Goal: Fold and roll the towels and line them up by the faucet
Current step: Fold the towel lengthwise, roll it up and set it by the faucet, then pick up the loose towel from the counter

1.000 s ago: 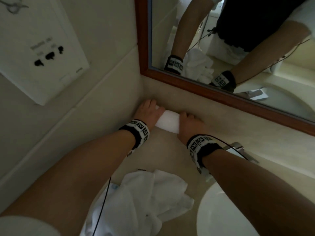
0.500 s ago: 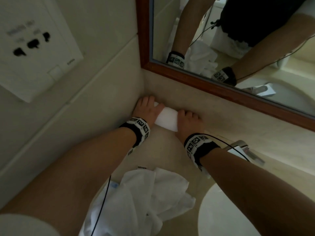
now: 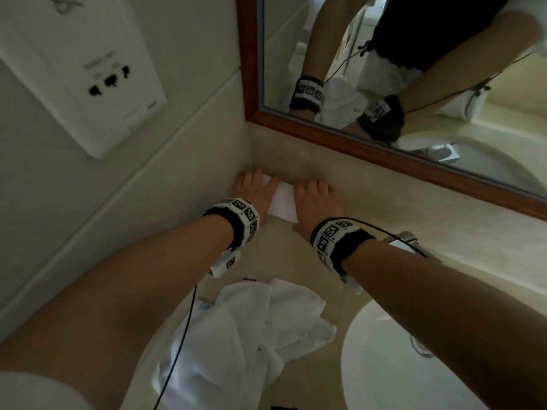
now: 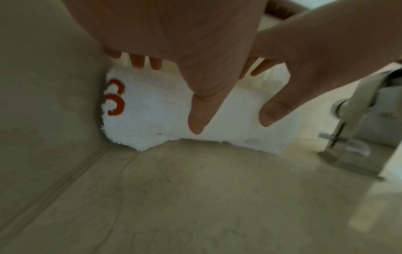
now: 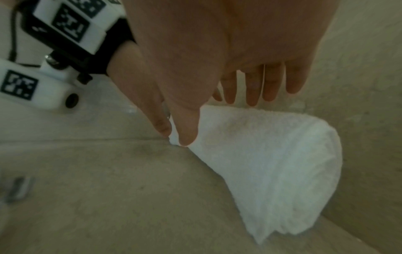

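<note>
My fingers (image 5: pixel 252 89) lie straight over the rolled towel (image 3: pixel 282 204), left hand (image 3: pixel 254 190) and right hand (image 3: pixel 318 202) pressing it into the far left tabletop (image 3: pixel 165 344) corner, left of the faucet (image 3: pixel 410 241). One roll done; crumpled towels (image 3: pixel 251 335) nearer me remain.

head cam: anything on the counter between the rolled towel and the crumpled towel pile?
Bare beige counter only, seen in the head view. The rolled towel sits in the back corner; the crumpled towels lie nearer, apart from it.

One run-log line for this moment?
left hand and right hand: resting on white rolled towel | in counter corner | white crumpled towel: unfolded
</note>
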A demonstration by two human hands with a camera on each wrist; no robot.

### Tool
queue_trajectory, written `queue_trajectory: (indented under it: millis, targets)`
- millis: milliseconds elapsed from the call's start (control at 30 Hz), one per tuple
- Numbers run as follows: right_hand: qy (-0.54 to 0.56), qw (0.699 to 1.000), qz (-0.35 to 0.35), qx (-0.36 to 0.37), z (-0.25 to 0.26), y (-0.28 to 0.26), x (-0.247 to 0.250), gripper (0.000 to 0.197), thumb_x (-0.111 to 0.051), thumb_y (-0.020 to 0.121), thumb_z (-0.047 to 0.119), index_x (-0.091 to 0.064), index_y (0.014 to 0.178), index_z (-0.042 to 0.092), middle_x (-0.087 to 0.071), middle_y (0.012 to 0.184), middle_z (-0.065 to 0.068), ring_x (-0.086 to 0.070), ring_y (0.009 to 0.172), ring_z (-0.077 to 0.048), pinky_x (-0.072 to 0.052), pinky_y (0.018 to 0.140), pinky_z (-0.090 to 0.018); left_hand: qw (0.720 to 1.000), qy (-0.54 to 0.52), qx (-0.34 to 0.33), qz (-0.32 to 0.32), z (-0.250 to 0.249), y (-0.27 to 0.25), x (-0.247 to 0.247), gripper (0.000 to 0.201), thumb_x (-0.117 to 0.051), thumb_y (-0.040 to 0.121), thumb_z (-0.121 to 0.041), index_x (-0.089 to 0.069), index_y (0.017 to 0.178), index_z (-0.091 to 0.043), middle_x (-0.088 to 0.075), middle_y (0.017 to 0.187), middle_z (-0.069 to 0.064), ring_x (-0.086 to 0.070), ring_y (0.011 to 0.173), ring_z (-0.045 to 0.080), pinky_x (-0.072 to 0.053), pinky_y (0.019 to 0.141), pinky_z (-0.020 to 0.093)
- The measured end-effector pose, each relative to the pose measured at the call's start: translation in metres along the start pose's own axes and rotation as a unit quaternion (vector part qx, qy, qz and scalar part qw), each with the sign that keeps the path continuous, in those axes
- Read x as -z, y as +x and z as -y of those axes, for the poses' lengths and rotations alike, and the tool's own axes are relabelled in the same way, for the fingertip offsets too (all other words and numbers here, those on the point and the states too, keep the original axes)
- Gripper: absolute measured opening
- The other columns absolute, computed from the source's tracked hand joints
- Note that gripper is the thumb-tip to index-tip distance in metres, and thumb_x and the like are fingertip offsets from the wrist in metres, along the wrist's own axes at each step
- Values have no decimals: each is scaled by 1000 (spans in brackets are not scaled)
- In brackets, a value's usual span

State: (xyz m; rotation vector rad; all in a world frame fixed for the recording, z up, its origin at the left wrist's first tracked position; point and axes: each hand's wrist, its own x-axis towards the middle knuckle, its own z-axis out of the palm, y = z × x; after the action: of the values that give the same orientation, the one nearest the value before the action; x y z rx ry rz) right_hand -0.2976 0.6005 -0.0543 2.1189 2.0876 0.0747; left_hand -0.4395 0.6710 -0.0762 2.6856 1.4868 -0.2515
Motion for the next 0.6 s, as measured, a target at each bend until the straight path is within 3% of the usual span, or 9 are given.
queue_trajectory:
  millis: [133, 233, 333, 433, 500, 600]
  targets:
    - [32, 999, 5, 15, 13, -16, 16, 63, -66, 80, 35, -37, 131, 12, -44, 129, -15, -40, 119, -33, -38, 94, -42, 999, -47, 7, -1, -3, -31, 17, 79, -63, 82, -23, -18, 147, -24, -13, 149, 16, -19, 134, 36, -20, 112, 44]
    - [53, 998, 14, 28, 26, -35, 24, 51, -59, 84, 28, -38, 128, 14, -44, 126, -12, -42, 117, -31, -42, 89, -39, 997, -72, -17, -7, 0, -59, 25, 54, -60, 83, -19, -41, 133, -16, -32, 135, 15, -39, 121, 33, -39, 100, 39]
    - [61, 996, 46, 44, 36, -55, 29, 45, -57, 86, 27, -40, 125, 15, -46, 123, -10, -45, 112, -29, -42, 84, -37, 984, -140, 5, 114, 0, -91, 13, 34, -58, 88, -23, -53, 120, -13, -48, 129, 10, -51, 113, 29, -45, 95, 34]
    - [69, 992, 91, 48, 40, -74, 30, 43, -56, 89, 26, -41, 127, 15, -49, 124, -9, -48, 112, -27, -42, 85, -36, 957, -142, 12, 255, -2, -123, -3, 47, -63, 86, -35, -52, 125, -11, -53, 129, 9, -52, 115, 28, -43, 99, 35]
    - [81, 988, 116, 54, 41, -85, 31, 44, -53, 90, 25, -40, 131, 14, -49, 128, -8, -49, 115, -26, -42, 89, -35, 949, -105, -3, 296, -3, -136, -8, 49, -65, 84, -37, -57, 123, -7, -57, 126, 12, -55, 112, 29, -46, 94, 35]
    - [87, 983, 145, 72, 40, -101, 37, 51, -51, 93, 30, -34, 139, 14, -46, 136, -9, -48, 121, -26, -42, 95, -35, 949, -112, 4, 294, -6, -151, -4, 45, -66, 85, -32, -58, 119, -3, -57, 122, 14, -56, 110, 31, -44, 87, 33]
